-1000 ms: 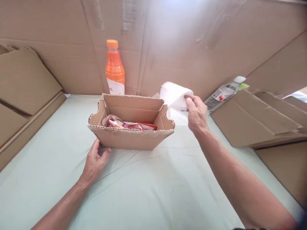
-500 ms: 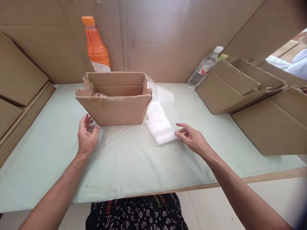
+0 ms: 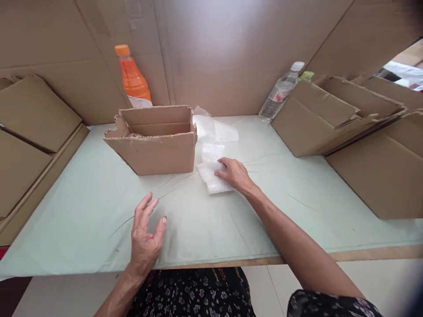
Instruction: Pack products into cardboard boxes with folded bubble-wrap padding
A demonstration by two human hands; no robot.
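My right hand (image 3: 235, 173) rests on a folded white bubble-wrap sheet (image 3: 211, 169) lying on the pale green table (image 3: 205, 220), just right of an open cardboard box (image 3: 155, 141); its fingers curl over the sheet's edge. My left hand (image 3: 145, 235) hovers open, fingers spread, above the table near the front edge and holds nothing. Inside the box only a sliver of something shows.
An orange drink bottle (image 3: 132, 79) stands behind the box. A clear water bottle (image 3: 279, 92) leans at the back right. Flattened cardboard boxes (image 3: 333, 114) are stacked at the right, more cardboard (image 3: 29, 132) at the left. More white wrap (image 3: 214, 130) lies behind the sheet.
My right hand brought the white wrap from beside the box down onto the table and now presses on it. My left hand drew back from the box's corner toward the front edge.
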